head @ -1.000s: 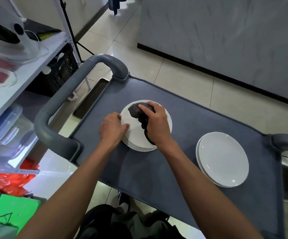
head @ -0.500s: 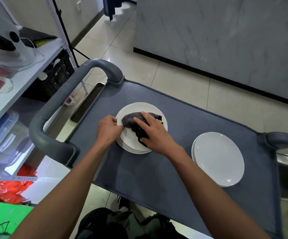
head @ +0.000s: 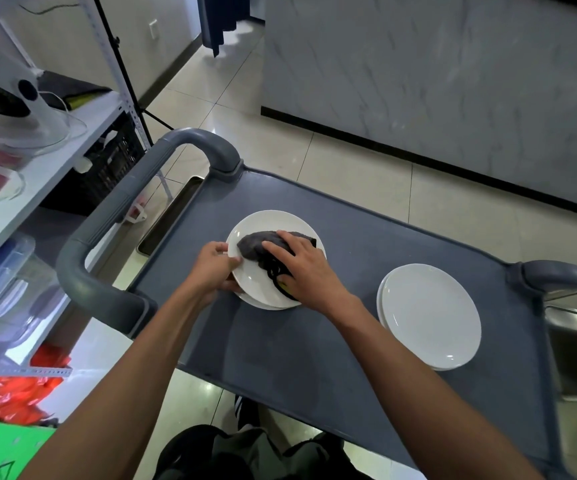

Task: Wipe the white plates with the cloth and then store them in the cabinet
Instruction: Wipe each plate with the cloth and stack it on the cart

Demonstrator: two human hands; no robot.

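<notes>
— Plates (head: 263, 285) being wiped are stacked at the left of the grey cart (head: 314, 341); a dark cloth (head: 257, 245) is pressed flat on the top one by the right hand (head: 302, 268), its fingers (head: 273, 249) spread straight.

— And the left hand (head: 212, 268)?

— The stack's near rim is pinched by it, fingers curled round the edge. A second stack (head: 429, 317) lies apart to the right.

— The step in hand?

— Wiping, it is judged. Next, the wiped plate would need lifting clear; no cabinet is seen.
</notes>
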